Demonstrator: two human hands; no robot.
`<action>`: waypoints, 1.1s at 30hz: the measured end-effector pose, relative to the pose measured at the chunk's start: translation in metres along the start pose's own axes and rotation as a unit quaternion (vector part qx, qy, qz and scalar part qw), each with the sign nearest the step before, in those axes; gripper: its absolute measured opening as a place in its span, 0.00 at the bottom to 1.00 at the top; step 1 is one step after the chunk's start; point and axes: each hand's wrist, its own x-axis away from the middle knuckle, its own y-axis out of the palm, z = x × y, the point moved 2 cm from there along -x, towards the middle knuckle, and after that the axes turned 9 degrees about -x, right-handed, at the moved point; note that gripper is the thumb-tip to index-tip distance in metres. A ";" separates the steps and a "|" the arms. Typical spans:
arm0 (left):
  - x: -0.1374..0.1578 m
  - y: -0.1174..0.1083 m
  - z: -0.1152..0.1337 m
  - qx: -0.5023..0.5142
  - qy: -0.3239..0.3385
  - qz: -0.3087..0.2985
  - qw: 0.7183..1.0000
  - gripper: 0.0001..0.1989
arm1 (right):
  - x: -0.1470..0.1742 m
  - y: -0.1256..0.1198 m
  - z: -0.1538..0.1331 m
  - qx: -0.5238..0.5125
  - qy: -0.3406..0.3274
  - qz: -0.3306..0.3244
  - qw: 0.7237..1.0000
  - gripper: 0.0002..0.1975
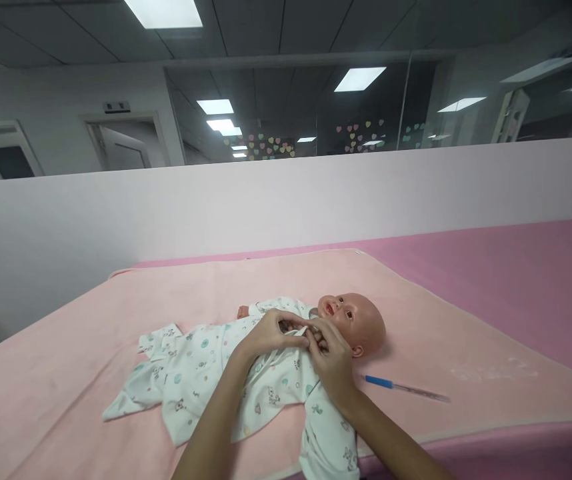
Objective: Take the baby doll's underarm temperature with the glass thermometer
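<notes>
A baby doll (366,327) lies on its back with its head to the right. It wears a white patterned baby outfit (201,360) with long sleeves and legs. Over the doll's upper chest, my left hand (271,333) pinches the edge of the outfit between thumb and fingers. Just below the doll's chin, my right hand (333,357) grips the same cloth at the collar, its fingertips meeting those of the left. The exact spot between the fingertips is partly hidden. One doll hand (243,312) shows at the far sleeve.
Right of the doll lies a thin glass thermometer-like stick (406,388) with a blue end. A peach blanket (66,353) covers much of the pink padded surface (516,280). Behind it stands a low white wall (266,207), with glass panels above.
</notes>
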 end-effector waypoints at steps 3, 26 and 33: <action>0.000 0.001 -0.002 0.003 -0.008 0.004 1.000 0.17 | 0.001 0.001 0.002 0.000 0.017 0.003 1.000 0.07; -0.001 0.001 -0.004 0.022 0.000 0.005 1.000 0.09 | 0.005 0.004 0.009 -0.010 0.077 0.019 0.997 0.09; 0.000 -0.002 -0.002 0.056 -0.016 -0.033 0.998 0.05 | 0.003 0.003 0.005 -0.011 0.070 0.024 0.997 0.06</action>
